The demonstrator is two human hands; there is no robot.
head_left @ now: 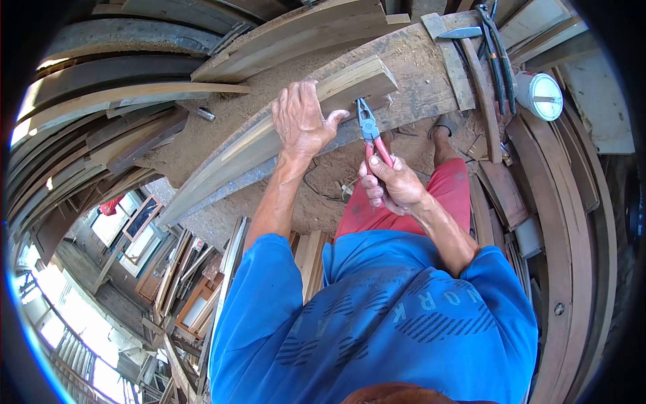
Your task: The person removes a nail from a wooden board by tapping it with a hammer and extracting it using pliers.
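Observation:
A long wooden plank [363, 81] stands on edge along the workbench. My left hand [303, 121] lies over its top edge, fingers draped across and thumb stretched along the near side, gripping it. In my right hand [397, 185] is a pair of combination pliers [369, 128], held by the red handles. Their jaws point away from me and reach the plank's near face close to its end. The jaws look slightly apart; whether anything small sits between the tips, I cannot tell.
Sawdust covers the workbench [417, 97]. A hammer [461, 32], long dark-handled pincers [498, 60] and a white tub [540, 96] lie at the right end. Another board [289, 40] stands behind the plank. Stacked timber [565, 222] lines the right side, and more fills the left.

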